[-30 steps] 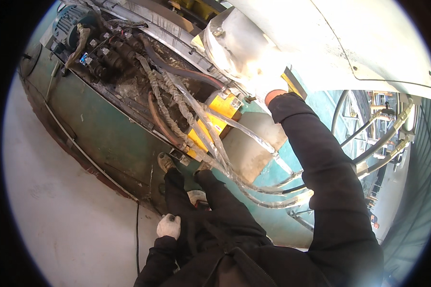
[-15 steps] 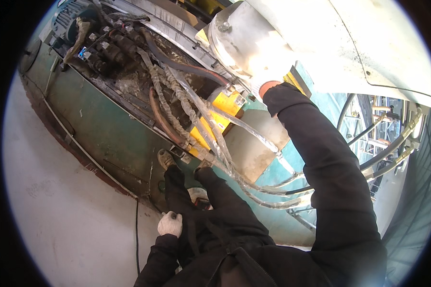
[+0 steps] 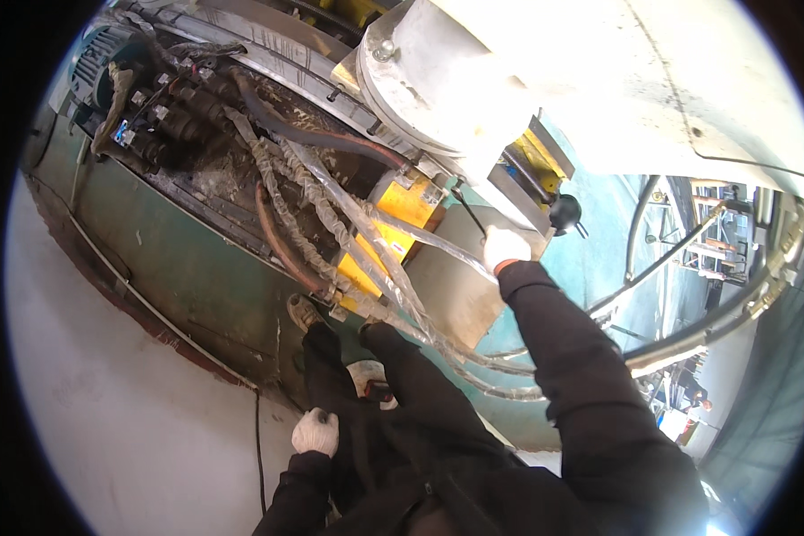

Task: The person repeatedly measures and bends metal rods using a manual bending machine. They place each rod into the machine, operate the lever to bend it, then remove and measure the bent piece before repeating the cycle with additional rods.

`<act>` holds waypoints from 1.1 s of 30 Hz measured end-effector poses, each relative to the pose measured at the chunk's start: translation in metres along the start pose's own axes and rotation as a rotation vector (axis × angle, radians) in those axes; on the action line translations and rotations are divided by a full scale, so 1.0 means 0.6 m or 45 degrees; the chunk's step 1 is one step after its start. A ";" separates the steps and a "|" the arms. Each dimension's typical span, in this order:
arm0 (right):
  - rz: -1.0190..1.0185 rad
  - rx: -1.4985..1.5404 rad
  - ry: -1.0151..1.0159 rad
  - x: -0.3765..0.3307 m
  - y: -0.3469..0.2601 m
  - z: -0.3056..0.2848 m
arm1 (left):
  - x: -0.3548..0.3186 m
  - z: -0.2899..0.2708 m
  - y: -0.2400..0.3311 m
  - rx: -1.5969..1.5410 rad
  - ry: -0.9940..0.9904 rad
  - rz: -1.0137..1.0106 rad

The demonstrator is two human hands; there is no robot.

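Observation:
My right hand [image 3: 506, 248], in a white glove with an orange cuff, is closed around the near end of a thin dark rod [image 3: 470, 213]. The rod's far end lies by the end of a yellow block [image 3: 400, 219], below a large white cylinder [image 3: 420, 85]. My left hand [image 3: 316, 433], gloved in white, is curled closed beside my left leg. A small dark spot shows at its fingers; what they hold, if anything, cannot be made out.
Plastic-wrapped hoses [image 3: 393, 268] run across the yellow block toward the right. A grey-brown plate [image 3: 456, 277] lies under my right forearm's reach. Dirty hydraulic fittings [image 3: 179, 112] and a green motor [image 3: 103, 67] stand far left. A black round knob [image 3: 565, 214] sits right of my right hand.
My right hand has come back toward me from beside the white cylinder, and the dark rod now shows in it. The left hand stays by my leg. The view has shifted slightly.

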State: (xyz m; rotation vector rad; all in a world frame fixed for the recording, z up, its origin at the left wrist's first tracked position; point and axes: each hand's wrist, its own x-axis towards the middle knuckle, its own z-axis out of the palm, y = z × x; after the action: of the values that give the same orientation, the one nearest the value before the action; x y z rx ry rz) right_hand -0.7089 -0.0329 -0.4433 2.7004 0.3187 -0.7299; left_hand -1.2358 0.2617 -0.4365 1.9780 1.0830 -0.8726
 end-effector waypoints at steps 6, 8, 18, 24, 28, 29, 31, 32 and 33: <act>-0.077 0.521 0.000 0.124 -0.028 0.134 | -0.014 -0.034 0.016 0.141 0.140 0.265; -0.104 0.473 0.050 0.126 -0.008 0.141 | -0.009 -0.031 0.020 0.285 0.155 0.354; 0.140 0.298 0.440 -0.106 0.033 -0.064 | 0.042 0.014 0.012 0.265 0.078 0.167; 0.022 -0.185 0.274 -0.078 -0.010 -0.246 | 0.040 0.025 -0.011 0.183 0.103 0.177; -0.142 -0.470 0.337 -0.034 -0.048 -0.273 | 0.041 0.035 -0.023 0.132 0.150 0.173; -0.187 -0.490 0.352 -0.024 -0.056 -0.273 | 0.041 0.037 -0.027 0.123 0.162 0.180; -0.258 -0.521 0.364 -0.010 -0.070 -0.273 | 0.041 0.041 -0.034 0.120 0.177 0.185; -0.281 -0.533 0.365 -0.005 -0.075 -0.273 | 0.042 0.042 -0.038 0.117 0.189 0.186; -0.296 -0.553 0.370 -0.001 -0.080 -0.274 | 0.043 0.043 -0.040 0.119 0.186 0.173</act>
State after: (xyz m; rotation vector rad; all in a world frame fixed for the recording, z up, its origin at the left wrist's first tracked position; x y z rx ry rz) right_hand -0.6500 0.0710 -0.3209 2.3660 0.7751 -0.2754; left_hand -1.2518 0.2603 -0.4771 2.1935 0.9896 -0.7274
